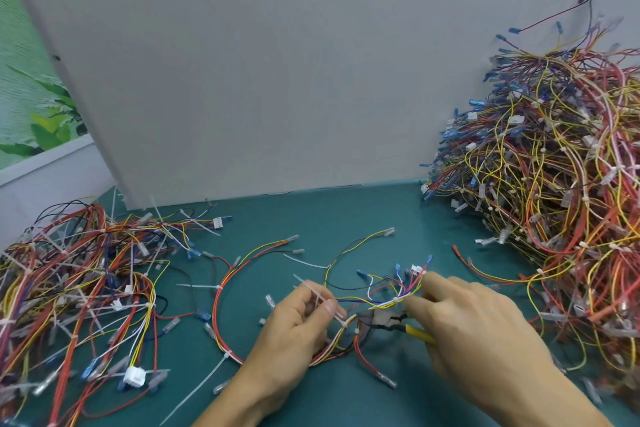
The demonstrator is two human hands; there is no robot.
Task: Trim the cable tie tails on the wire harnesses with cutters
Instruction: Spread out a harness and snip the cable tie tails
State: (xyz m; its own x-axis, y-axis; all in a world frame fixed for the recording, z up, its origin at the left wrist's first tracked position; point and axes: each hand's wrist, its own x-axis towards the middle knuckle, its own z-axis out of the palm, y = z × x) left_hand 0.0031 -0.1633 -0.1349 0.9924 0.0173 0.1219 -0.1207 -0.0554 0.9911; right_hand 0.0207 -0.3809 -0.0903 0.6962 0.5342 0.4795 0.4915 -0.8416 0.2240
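Your left hand [294, 326] pinches the tie tail [318, 297], slanting up-left; your right hand [485, 333] grips cutters [381, 317] just right of its base.

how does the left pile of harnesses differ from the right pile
The left pile lies low and spread out; the right pile is heaped high against the wall. Long white tie tails stick out of the left pile; ties in the right pile look cut short. Both are tangles of coloured wires on the green table.
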